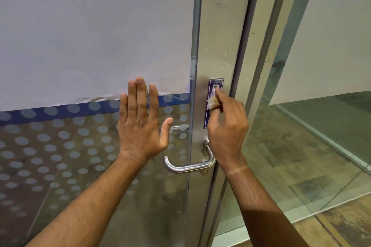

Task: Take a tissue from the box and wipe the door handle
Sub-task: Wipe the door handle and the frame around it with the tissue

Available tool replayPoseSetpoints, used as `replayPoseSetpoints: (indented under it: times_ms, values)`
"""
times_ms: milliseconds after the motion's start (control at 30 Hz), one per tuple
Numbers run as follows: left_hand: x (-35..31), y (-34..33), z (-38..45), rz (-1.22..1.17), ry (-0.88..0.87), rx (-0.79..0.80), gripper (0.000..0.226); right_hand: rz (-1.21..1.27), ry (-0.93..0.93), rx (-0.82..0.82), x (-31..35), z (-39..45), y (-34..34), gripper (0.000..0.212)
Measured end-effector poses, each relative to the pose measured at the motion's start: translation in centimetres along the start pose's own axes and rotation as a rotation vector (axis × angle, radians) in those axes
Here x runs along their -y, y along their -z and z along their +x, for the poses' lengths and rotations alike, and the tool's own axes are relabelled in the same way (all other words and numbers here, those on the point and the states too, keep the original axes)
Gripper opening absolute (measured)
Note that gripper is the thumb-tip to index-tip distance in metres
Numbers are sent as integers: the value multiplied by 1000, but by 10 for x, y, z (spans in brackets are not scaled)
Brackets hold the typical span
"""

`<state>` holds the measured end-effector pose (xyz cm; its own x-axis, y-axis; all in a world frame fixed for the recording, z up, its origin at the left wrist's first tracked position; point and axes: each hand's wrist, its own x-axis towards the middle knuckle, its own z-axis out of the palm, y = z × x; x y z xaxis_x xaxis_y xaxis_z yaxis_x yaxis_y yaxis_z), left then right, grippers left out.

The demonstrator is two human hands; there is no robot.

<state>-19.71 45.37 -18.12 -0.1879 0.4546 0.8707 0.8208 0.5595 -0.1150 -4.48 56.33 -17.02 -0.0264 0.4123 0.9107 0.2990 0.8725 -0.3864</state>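
My right hand pinches a crumpled tissue, soft, light, tearable, at twelve o'clock above the rigid, slick door handle; my left hand lies flat, fingers released, on the glass.

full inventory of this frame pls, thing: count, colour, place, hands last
door handle: 1, brushed silver lever, on the door's metal stile, below the right hand
tissue: 1, white, crumpled, pressed on the blue sign above the handle
blue sign: 1, dark blue with white lettering, upright on the stile, partly covered
door stile: 1, grey metal, centre, running top to bottom
glass door panel: 1, clear with frosted dots and a blue band, left
white sheet: 1, white, covering the upper door glass
side glass panel: 1, clear, right, with a white sheet over its upper part
floor: tan, patterned, lower right
left hand: 1, flat, fingers straight, on the door glass
right hand: 1, pinches the tissue
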Motion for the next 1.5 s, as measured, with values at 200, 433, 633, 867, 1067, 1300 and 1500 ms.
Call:
replayPoseSetpoints:
  times_ms: [200,433,633,867,1067,1300,1500]
  values:
    - [0,0,0,12,-5,2,97,59,44,54,9,7,0,26]
    - [-1,1,0,11,1,7,98,23,54,27,19,38,5,30]
    - [-1,0,-1,11,-3,11,98,-18,112,50,18,37,5,25]
    - [0,-1,-1,9,-12,-4,98,-61,288,162,7,13,0,21]
    - [-2,1,0,-2,-1,-3,97,-88,226,338,-10,-15,16,29]
    - [0,0,0,-3,-3,4,96,-47,338,255,12,10,-2,26]
    - [0,-1,-1,5,-2,13,98,-93,211,273,-17,-1,18,29]
